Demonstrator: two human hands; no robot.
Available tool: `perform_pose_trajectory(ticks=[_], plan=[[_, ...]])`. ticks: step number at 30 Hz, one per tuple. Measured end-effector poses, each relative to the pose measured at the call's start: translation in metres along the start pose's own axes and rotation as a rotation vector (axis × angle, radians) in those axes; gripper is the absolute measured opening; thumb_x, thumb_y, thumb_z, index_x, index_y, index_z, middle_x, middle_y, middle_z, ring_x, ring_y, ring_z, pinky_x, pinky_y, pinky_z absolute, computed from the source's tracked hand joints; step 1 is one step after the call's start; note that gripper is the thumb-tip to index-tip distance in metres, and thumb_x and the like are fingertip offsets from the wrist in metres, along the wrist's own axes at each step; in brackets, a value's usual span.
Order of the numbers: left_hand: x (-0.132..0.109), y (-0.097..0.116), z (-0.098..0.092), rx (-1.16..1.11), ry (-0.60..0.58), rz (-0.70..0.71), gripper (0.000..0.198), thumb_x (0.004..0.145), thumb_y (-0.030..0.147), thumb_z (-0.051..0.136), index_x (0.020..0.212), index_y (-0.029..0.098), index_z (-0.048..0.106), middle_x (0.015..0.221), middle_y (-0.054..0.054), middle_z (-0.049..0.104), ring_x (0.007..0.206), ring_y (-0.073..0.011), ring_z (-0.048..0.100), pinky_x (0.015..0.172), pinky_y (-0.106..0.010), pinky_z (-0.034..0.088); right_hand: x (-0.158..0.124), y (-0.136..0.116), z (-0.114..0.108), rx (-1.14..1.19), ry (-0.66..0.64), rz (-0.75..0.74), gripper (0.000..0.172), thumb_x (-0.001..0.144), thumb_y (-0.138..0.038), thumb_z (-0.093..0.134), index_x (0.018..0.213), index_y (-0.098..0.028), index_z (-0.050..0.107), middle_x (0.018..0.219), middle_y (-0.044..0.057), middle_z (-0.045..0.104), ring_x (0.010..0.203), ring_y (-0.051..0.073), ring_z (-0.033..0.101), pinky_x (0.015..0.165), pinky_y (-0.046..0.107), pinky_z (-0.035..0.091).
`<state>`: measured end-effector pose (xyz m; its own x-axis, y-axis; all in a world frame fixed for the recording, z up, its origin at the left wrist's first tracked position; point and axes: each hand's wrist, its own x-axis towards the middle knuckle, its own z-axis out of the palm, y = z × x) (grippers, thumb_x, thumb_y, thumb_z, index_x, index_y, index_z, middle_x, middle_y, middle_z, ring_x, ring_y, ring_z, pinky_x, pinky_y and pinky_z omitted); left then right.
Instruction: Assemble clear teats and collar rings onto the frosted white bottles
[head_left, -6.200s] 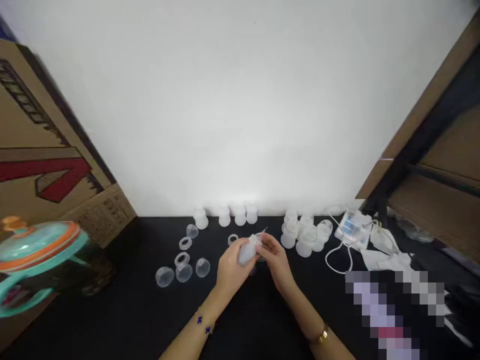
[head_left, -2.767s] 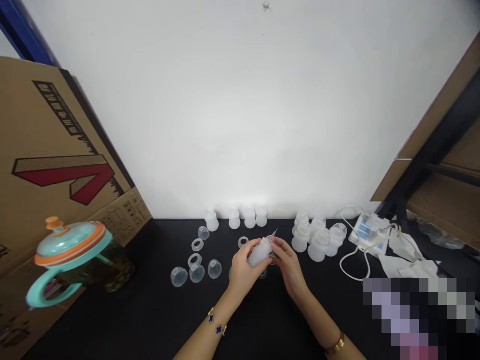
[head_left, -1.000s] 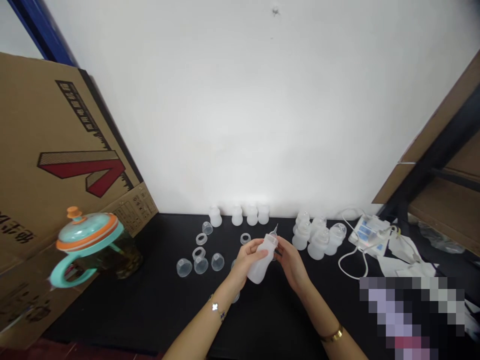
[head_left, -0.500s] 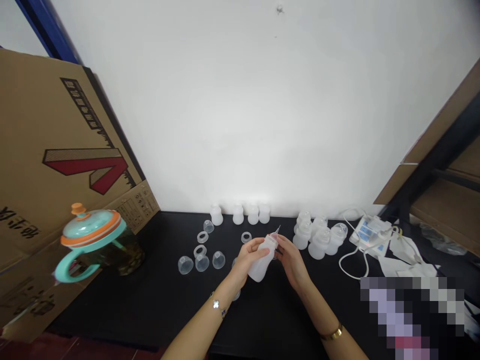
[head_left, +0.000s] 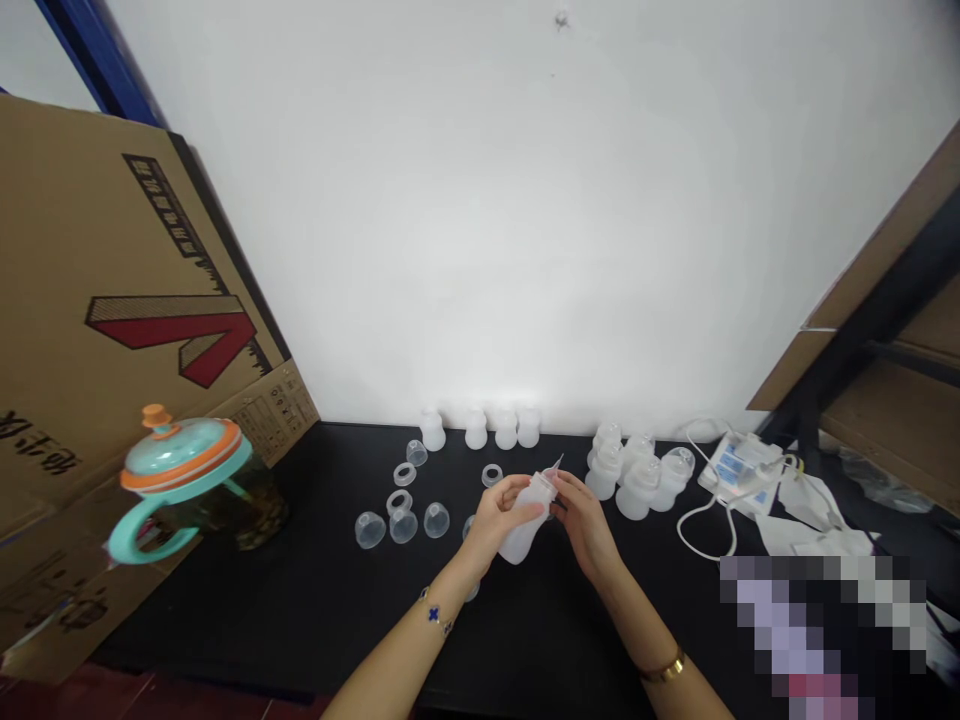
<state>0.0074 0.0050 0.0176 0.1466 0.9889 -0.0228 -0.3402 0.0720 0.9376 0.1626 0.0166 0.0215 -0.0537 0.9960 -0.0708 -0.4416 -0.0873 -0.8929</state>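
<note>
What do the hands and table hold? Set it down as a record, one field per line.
Left hand: grips a tilted white bottle
Right hand: fingers at its mouth, by a clear pointed piece; exact grip unclear
Along wall: four white bottles
Right cluster: clear-topped bottles
Left side: clear domes, rings
Far left: lidded jug

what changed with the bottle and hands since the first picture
The held bottle has tipped its base downward and shows more of its body. The thumb of the left hand, earlier beneath it, now lies across it. The right hand stays at its neck. The standing bottles and clear caps stayed put.
</note>
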Motion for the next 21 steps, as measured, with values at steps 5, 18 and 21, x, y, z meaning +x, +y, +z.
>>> perform_pose_trajectory(ticks=[5, 18, 21], plan=[[0.0002, -0.0008, 0.0007, 0.036, 0.012, 0.032, 0.056, 0.059, 0.038, 0.093, 0.105, 0.015, 0.070, 0.107, -0.012, 0.074, 0.098, -0.0276, 0.069, 0.085, -0.035, 0.054, 0.0013, 0.0015, -0.0007, -0.016, 0.010, -0.005, 0.032, 0.068, -0.048, 0.085, 0.087, -0.023, 0.079, 0.094, 0.005, 0.072, 0.091, 0.025, 0.064, 0.073, 0.033, 0.048], [0.0006, -0.0047, -0.0018, 0.119, 0.012, 0.112, 0.053, 0.064, 0.037, 0.090, 0.108, 0.017, 0.068, 0.113, -0.011, 0.069, 0.086, -0.0223, 0.069, 0.072, -0.029, 0.054, 0.0036, 0.0044, -0.0023, -0.060, 0.003, -0.018, 0.034, 0.070, -0.050, 0.084, 0.090, -0.023, 0.079, 0.095, 0.005, 0.073, 0.091, 0.025, 0.065, 0.071, 0.032, 0.049], [0.0001, -0.0046, -0.0014, 0.152, 0.017, 0.139, 0.053, 0.065, 0.036, 0.089, 0.110, 0.017, 0.067, 0.113, -0.010, 0.069, 0.083, -0.0203, 0.068, 0.070, -0.028, 0.054, 0.0036, 0.0047, -0.0022, -0.060, 0.010, -0.024, 0.031, 0.071, -0.047, 0.085, 0.088, -0.023, 0.078, 0.093, 0.004, 0.071, 0.087, 0.023, 0.064, 0.070, 0.031, 0.049]])
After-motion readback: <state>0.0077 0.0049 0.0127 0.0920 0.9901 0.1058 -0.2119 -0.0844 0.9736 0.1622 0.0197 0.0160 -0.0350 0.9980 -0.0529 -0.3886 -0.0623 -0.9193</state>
